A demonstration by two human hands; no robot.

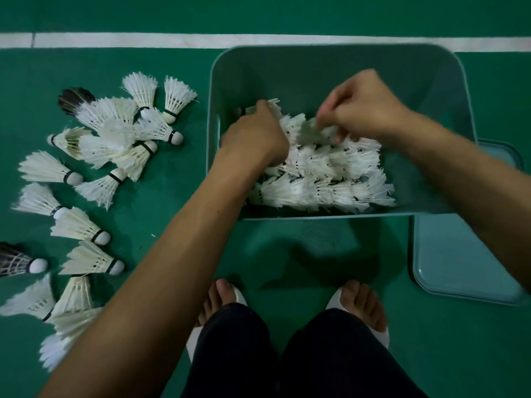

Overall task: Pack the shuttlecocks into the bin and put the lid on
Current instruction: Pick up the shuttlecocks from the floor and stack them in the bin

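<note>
Midway, both hands arranged rows in the bin: right hand pinching feathers, left hand fingers hidden; floor shuttlecocks and lid remained.

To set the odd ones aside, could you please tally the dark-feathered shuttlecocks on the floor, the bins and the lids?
dark-feathered shuttlecocks: 2
bin: 1
lid: 1
Total: 4
</note>
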